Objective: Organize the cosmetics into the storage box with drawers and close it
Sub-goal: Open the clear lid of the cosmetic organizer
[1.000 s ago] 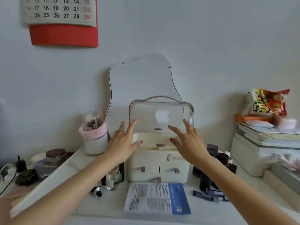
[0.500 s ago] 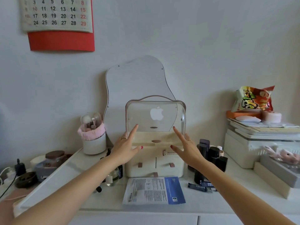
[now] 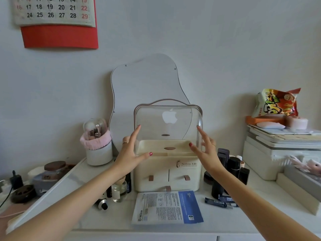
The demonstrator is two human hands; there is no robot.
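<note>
A cream storage box [image 3: 167,173] with two small drawers and a bottom drawer stands at the middle of the white desk. Its clear domed lid [image 3: 166,126] covers the top tray. My left hand [image 3: 129,156] rests against the lid's left front corner, fingers spread, thumb on the lower front edge. My right hand [image 3: 205,152] is spread at the lid's right edge. Neither hand holds a cosmetic. Dark bottles [image 3: 233,166] stand right of the box, with small dark tubes [image 3: 218,202] in front. A glass bottle [image 3: 119,191] and a black-capped tube [image 3: 102,204] sit to the left. A sheet-mask packet [image 3: 166,206] lies in front.
A wavy mirror [image 3: 147,84] leans on the wall behind the box. A brush holder [image 3: 98,145] stands at the left, with a brown-lidded jar [image 3: 54,168] beyond it. At the right, stacked white boxes [image 3: 278,153] carry a snack bag [image 3: 278,103].
Both hands have moved apart and up from in front of the lid to its left and right edges. The lid and the box stay where they were.
</note>
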